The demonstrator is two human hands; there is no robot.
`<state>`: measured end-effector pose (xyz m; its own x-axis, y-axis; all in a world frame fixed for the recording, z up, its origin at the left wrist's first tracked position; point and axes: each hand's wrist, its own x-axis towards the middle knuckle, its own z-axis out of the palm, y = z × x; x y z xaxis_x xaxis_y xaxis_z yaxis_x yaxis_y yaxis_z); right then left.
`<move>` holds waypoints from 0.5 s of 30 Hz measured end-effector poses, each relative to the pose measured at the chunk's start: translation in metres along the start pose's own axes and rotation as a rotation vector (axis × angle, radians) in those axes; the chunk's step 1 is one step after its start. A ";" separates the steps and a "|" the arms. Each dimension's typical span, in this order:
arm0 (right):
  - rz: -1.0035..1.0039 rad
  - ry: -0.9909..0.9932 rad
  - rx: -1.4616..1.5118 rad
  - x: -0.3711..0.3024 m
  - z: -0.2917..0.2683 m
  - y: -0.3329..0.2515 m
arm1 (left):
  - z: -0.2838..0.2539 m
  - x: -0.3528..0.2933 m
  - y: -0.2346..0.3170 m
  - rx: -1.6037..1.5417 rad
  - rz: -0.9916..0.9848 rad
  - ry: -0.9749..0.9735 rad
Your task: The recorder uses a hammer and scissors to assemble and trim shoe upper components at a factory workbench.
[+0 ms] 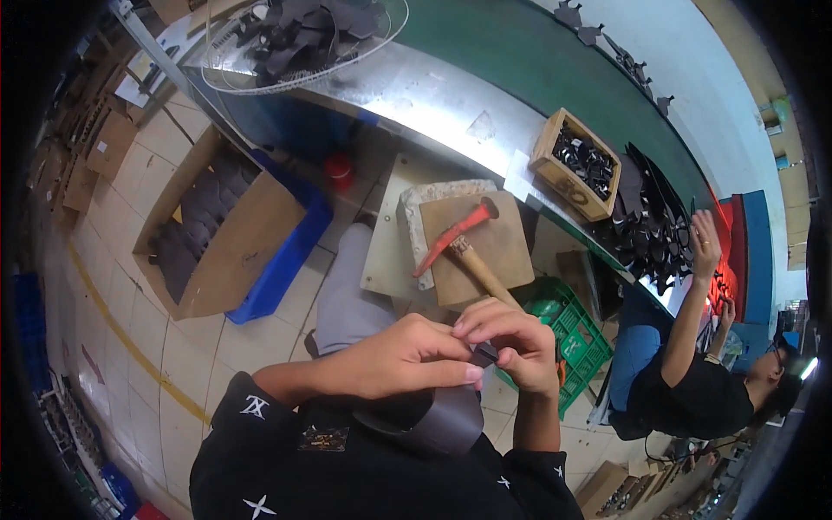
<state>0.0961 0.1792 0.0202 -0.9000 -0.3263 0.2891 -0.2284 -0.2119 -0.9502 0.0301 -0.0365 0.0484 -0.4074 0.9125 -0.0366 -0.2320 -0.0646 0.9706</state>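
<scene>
Close to my body, both hands are closed on a dark brown, leather-like piece (446,423). My left hand (412,354) pinches it from the left, thumb stretched along its upper end. My right hand (517,345) grips the small folded dark end between thumb and fingers. Below the hands the rest of the piece hangs in a wide curve. Just beyond them a hammer (477,260) with a red head and wooden handle lies on a tan board (511,230), which rests on a pale stone block (412,221). Neither hand touches the hammer.
A wooden box (576,195) of small dark parts stands on the metal bench edge (425,91), near a wire basket (303,84) of dark pieces. Left are a cardboard box (234,251) and blue crate (282,277); right, a green crate (576,347) and another person (706,381) working.
</scene>
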 end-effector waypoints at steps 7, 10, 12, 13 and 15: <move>0.087 0.511 0.056 -0.010 0.004 -0.006 | 0.002 -0.002 -0.040 -0.307 -0.131 -0.106; 0.168 0.585 -0.572 -0.025 -0.030 -0.013 | -0.020 -0.002 -0.029 -0.219 -0.149 -0.249; 0.239 0.722 -0.616 -0.044 -0.055 0.005 | -0.048 -0.006 -0.004 0.014 -0.013 0.123; 0.288 0.779 -0.591 -0.051 -0.067 0.012 | -0.068 -0.007 0.021 0.129 0.055 0.283; 0.375 0.869 -0.589 -0.071 -0.101 0.027 | -0.119 0.007 0.059 0.079 0.193 0.620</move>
<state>0.1164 0.2902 -0.0382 -0.8500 0.5266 0.0113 0.1796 0.3099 -0.9336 -0.0915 -0.0815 0.0777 -0.8744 0.4841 0.0328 -0.0477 -0.1530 0.9871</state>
